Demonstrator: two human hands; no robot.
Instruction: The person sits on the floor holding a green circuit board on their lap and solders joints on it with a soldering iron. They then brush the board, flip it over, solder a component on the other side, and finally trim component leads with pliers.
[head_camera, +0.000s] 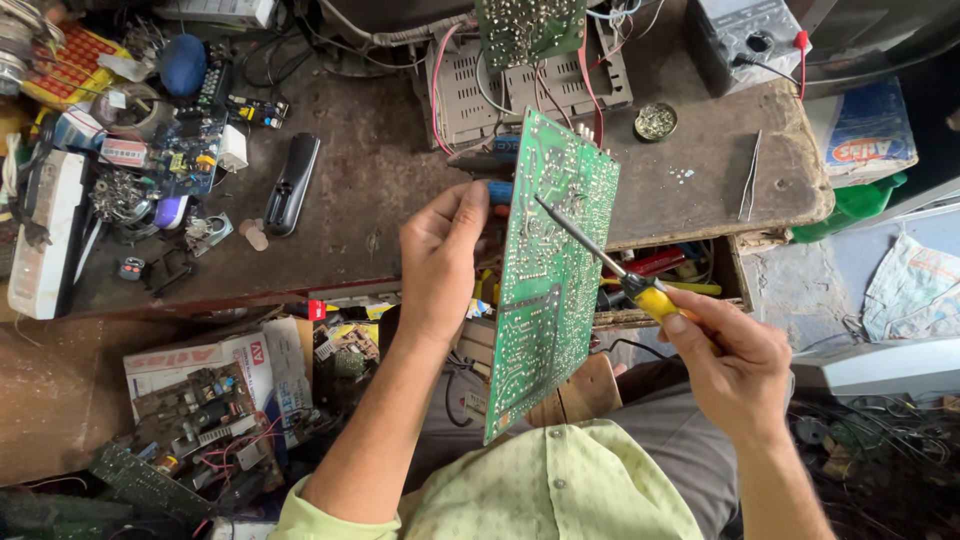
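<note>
Hands at a cluttered repair bench (380, 190): we are holding a large green circuit board (550, 270) upright on its edge over our lap, its solder side turned toward our right. Our left hand (440, 260) is gripping the board's left edge near the top, thumb toward us and fingers wrapping round the far side, so the board is standing just to the right of that hand and running down toward our pale green shirt (560, 490). Our right hand (735, 370) is closing round the yellow handle of a soldering iron (610, 265), and the iron's dark shaft is slanting up and to the left, with its tip resting against the upper part of the board. The board is sitting between our two hands, touching the left one and meeting the right only through the tool.

Behind the board, on the brown bench, we are seeing a black remote control (292, 183) well off to the left, a grey plastic chassis (530, 90) with loose wires beyond the board's top edge, a small round tin (655, 121) and a pair of tweezers (751, 175) to the right. An open drawer (680, 270) of tools is showing just beneath the bench edge, behind the iron's handle.
</note>
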